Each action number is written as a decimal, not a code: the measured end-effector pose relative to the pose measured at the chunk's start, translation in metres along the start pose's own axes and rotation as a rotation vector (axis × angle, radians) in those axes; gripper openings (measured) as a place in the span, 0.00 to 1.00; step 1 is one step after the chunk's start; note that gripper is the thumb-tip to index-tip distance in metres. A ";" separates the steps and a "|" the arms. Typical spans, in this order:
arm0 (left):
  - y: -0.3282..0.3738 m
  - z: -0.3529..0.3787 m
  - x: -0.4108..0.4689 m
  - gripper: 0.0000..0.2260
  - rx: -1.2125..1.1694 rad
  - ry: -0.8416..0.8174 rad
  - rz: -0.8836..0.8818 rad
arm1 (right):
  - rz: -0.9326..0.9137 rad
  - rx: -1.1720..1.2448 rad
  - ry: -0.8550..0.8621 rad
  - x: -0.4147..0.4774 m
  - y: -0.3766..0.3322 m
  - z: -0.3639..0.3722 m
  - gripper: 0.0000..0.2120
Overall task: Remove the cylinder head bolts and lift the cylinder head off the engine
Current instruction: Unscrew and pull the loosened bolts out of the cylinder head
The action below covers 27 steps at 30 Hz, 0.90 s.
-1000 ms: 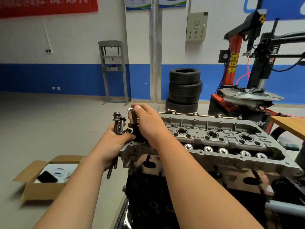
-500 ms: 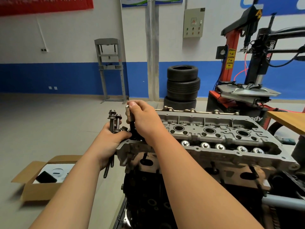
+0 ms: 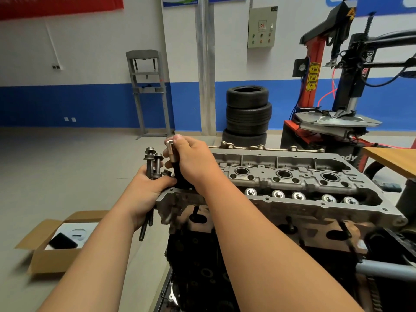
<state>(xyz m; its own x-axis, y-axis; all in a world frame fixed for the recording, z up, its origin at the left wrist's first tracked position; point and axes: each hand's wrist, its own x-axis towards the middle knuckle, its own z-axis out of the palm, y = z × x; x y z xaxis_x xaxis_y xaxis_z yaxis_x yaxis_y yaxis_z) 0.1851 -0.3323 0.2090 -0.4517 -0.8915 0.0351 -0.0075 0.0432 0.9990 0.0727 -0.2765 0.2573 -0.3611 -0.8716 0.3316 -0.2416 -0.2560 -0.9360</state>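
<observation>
The cylinder head (image 3: pixel 281 207) is seated on the block (image 3: pixel 198 255), its long axis running from near left to far right. Both hands are gathered at its near-left corner, so the rest of the casting lies to their right and farther away.

A tool (image 3: pixel 170 147) is gripped in the right hand (image 3: pixel 193 163), with fingers and thumb curled round it. Its silver top stands above the fist and its dark lower part drops to the corner of the cylinder head. The tool's long axis is close to upright, leaning a little to the left at the top.

A bundle of bolts (image 3: pixel 150 163) is clenched in the left hand (image 3: pixel 144 194) just left of the tool, nearly parallel to it, with heads up and threaded ends hanging below the fist. The thumb is laid against the corner of the casting.

Any lift is judged to go straight up along the tool's axis, with the right hand nearer the work.

The tool's tip is hidden by the right hand, so it cannot be told whether a bolt is engaged. A small bolt head (image 3: pixel 166 172) is seen beside the tool, but whether it belongs to the bundle or sits in the casting is unclear. The bolts in the bundle cannot be counted, nor can it be seen whether any remain in the far holes.
</observation>
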 end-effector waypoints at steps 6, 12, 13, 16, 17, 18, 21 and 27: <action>-0.001 0.000 -0.001 0.21 -0.023 -0.008 0.019 | -0.029 -0.063 0.002 -0.002 0.002 -0.002 0.13; 0.001 0.002 -0.002 0.20 -0.030 0.010 0.015 | -0.009 -0.061 -0.003 -0.003 -0.002 -0.001 0.22; 0.001 0.001 -0.003 0.20 -0.026 0.008 0.014 | 0.007 -0.047 -0.030 -0.003 -0.002 0.000 0.21; 0.002 -0.001 -0.003 0.20 0.004 -0.016 0.010 | -0.025 -0.102 -0.054 -0.004 0.002 0.000 0.16; 0.001 -0.001 -0.003 0.20 0.011 -0.025 0.010 | -0.044 -0.108 -0.042 -0.004 0.003 -0.001 0.14; 0.001 -0.001 -0.002 0.21 0.009 -0.024 0.010 | -0.055 -0.102 -0.031 -0.004 0.003 -0.001 0.12; 0.001 0.000 -0.001 0.21 -0.004 -0.011 0.012 | -0.079 -0.137 -0.032 -0.004 0.000 -0.001 0.13; -0.001 -0.001 0.000 0.22 -0.004 -0.019 0.027 | -0.007 -0.053 -0.016 -0.002 0.005 0.000 0.17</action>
<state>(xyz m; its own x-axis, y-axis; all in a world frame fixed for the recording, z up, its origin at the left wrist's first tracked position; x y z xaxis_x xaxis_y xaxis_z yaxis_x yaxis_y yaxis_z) 0.1859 -0.3325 0.2081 -0.4690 -0.8810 0.0619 0.0084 0.0657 0.9978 0.0724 -0.2755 0.2522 -0.3450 -0.8765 0.3358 -0.2918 -0.2399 -0.9259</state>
